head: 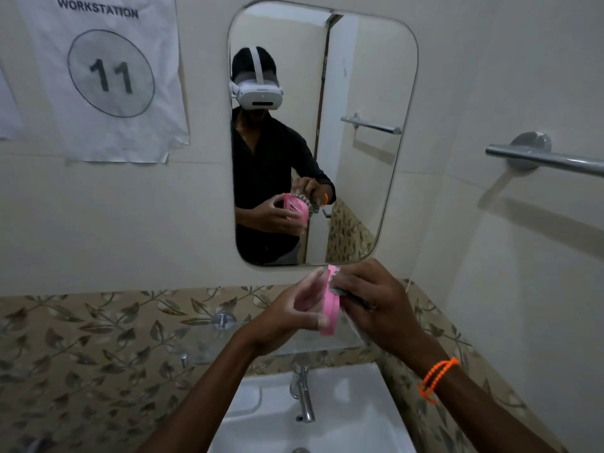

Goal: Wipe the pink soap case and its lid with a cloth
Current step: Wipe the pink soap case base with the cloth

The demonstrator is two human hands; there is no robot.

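A pink soap case piece [330, 308] stands on edge between my hands, above the sink and below the mirror. My left hand [295, 310] grips it from the left, fingers curled round its edge. My right hand [372, 300] holds a grey cloth [351, 317] and presses it against the case's right face. Most of the cloth is hidden behind my fingers. Whether this piece is the case body or its lid I cannot tell. The mirror shows the same grip from the front.
A white sink [353, 416] with a chrome tap [304, 393] lies below my hands. A glass shelf [313, 346] sits just under them. The mirror [322, 135] hangs ahead, a towel bar [549, 160] to the right, a paper sign [108, 70] at upper left.
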